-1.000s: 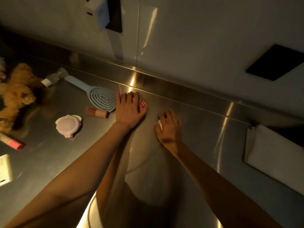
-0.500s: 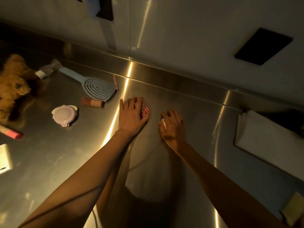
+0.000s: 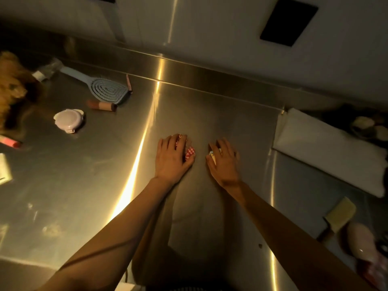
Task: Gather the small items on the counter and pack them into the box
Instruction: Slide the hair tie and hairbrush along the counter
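We had both hands flat over small items on the steel desk. Our left hand lay with fingers curled over a red checked piece; our right hand cupped a small white item. To do this well, we judged, we should close each grip fully before lifting, since the slick metal would let small things slide away.

What either item was we could not tell; the hands covered most of them. The box did not show clearly, though a white flat thing lay at right. The hairbrush, tube and round compact waited well apart at left, in dim light.
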`<action>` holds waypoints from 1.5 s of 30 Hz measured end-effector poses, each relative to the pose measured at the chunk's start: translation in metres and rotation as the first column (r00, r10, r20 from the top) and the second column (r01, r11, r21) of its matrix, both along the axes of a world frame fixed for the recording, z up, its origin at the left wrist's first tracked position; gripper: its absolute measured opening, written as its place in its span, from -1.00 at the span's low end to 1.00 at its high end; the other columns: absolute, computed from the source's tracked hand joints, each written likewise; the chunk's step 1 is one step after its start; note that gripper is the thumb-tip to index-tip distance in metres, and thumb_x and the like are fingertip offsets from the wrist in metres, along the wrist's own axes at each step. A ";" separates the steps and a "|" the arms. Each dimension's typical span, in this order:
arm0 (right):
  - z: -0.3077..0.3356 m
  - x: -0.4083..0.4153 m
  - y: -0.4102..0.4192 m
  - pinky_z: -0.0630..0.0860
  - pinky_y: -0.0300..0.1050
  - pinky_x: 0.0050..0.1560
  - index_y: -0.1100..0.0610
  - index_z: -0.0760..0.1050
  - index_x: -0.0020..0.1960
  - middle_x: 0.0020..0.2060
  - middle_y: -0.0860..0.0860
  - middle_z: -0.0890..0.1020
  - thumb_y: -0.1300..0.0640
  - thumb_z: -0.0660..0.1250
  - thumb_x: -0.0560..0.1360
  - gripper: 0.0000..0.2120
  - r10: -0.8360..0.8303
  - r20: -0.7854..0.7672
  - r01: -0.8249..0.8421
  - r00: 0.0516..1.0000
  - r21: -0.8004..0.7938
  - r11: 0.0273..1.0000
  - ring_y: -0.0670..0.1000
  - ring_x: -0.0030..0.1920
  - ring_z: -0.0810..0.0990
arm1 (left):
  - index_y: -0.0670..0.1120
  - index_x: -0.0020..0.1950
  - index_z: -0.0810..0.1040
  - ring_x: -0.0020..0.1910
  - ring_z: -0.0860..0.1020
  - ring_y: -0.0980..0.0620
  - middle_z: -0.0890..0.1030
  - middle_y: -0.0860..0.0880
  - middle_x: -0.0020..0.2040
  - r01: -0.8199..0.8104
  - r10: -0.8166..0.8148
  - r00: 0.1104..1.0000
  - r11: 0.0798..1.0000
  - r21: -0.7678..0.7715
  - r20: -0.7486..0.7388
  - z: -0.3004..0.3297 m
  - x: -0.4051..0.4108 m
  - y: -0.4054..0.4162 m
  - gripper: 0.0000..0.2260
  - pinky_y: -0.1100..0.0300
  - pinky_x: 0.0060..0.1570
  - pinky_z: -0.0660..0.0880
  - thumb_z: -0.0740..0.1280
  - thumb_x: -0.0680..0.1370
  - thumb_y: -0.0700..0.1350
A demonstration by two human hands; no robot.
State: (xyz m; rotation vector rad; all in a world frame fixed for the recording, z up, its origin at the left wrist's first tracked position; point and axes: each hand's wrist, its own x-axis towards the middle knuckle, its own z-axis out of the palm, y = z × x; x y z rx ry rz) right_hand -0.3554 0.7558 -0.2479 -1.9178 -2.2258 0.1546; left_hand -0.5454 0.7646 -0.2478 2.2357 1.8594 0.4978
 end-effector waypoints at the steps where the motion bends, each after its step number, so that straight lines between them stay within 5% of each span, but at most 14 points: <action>1: 0.000 0.009 -0.008 0.29 0.16 0.30 0.13 0.47 0.30 0.29 0.18 0.49 -0.06 0.08 0.54 -0.55 0.006 0.002 -0.006 1.000 -0.014 1.000 0.19 0.34 0.39 | -0.04 0.45 0.30 0.36 0.34 -0.13 0.41 -0.12 0.38 0.004 -0.004 1.000 1.000 -0.017 0.004 0.000 0.007 -0.010 -0.42 -0.05 0.42 0.13 0.17 0.54 0.26; 7: 0.004 0.063 -0.061 0.26 0.15 0.34 0.11 0.43 0.36 0.33 0.16 0.45 -0.12 0.00 0.55 -0.49 0.021 0.004 -0.021 1.000 -0.071 0.997 0.17 0.37 0.35 | -0.01 0.49 0.24 0.41 0.27 -0.11 0.36 -0.10 0.43 0.042 -0.042 0.999 0.997 -0.066 0.008 -0.001 0.058 -0.068 -0.39 -0.03 0.46 -0.01 0.16 0.53 0.29; 29: 0.016 0.270 -0.183 0.07 0.20 0.41 0.10 0.36 0.41 0.37 0.19 0.38 -0.15 -0.01 0.54 -0.45 -0.002 0.112 0.019 0.994 -0.147 0.989 0.24 0.42 0.25 | -0.08 0.45 0.32 0.34 0.35 -0.17 0.42 -0.15 0.36 0.181 -0.181 0.983 0.983 -0.019 0.033 -0.002 0.273 -0.174 -0.39 -0.10 0.41 0.16 0.12 0.52 0.26; 34: 0.015 0.289 -0.194 0.17 0.24 0.38 0.10 0.40 0.36 0.34 0.17 0.42 -0.16 -0.03 0.53 -0.45 0.011 0.120 0.005 0.993 -0.132 0.991 0.24 0.38 0.31 | -0.10 0.42 0.36 0.30 0.38 -0.18 0.44 -0.16 0.33 0.238 -0.238 0.971 0.971 0.001 0.036 -0.005 0.299 -0.182 -0.41 -0.11 0.37 0.22 0.15 0.53 0.24; 45: 0.010 0.309 -0.211 0.06 0.17 0.45 0.06 0.33 0.42 0.42 0.14 0.33 -0.20 -0.07 0.55 -0.43 -0.006 0.079 0.016 0.997 -0.130 0.991 0.19 0.44 0.21 | -0.09 0.43 0.36 0.33 0.38 -0.16 0.43 -0.15 0.35 0.290 -0.290 0.957 0.957 0.002 0.030 -0.006 0.310 -0.194 -0.41 -0.07 0.39 0.15 0.17 0.51 0.24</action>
